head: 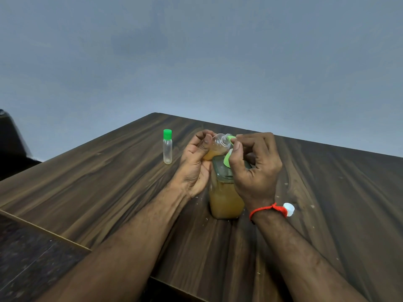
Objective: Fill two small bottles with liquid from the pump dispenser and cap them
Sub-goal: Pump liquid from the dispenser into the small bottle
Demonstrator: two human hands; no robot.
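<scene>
Small bottle held tilted at the dispenser's green spout

The small bottle (214, 147) was gripped by the left hand (196, 162) above the pump dispenser (225, 192); the green spout (230, 139) was pinched by the right hand (255, 164). A capped bottle (167, 147) stood well apart, nearer the desk (109, 171) edge.

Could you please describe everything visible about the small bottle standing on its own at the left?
The small bottle is clear, plastic-looking and cylindrical, with a green cap on its neck. It stands upright on the dark wooden table, left of both hands, touched by nothing. It looks empty.
</scene>
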